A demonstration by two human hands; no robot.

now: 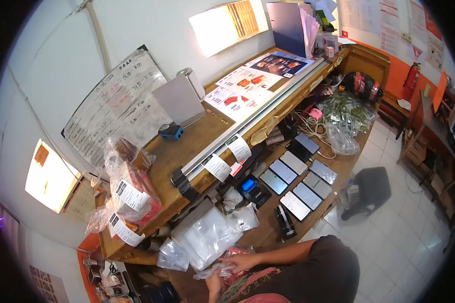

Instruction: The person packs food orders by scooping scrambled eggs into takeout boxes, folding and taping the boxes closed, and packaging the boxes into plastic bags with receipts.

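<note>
At the bottom of the view both of my hands are on a clear plastic bag (207, 272) that has something red inside. My right hand (242, 261) reaches in from the right, its fingers closed on the crumpled plastic. Lower down, my left hand (215, 284) grips the bag's edge from the near side. What the red contents are, I cannot make out. Just beyond the hands lies a stack of clear plastic bags (207, 235), with a smaller clear bag (173, 254) to its left.
Several phones (294, 205) lie in rows on the desk, near a black stapler (285, 222) and a small black device (254, 190) with a blue screen. Wrapped parcels (136, 194) with labels and a tape dispenser (171, 131) sit on the upper shelf. A dark stool (367, 189) stands right.
</note>
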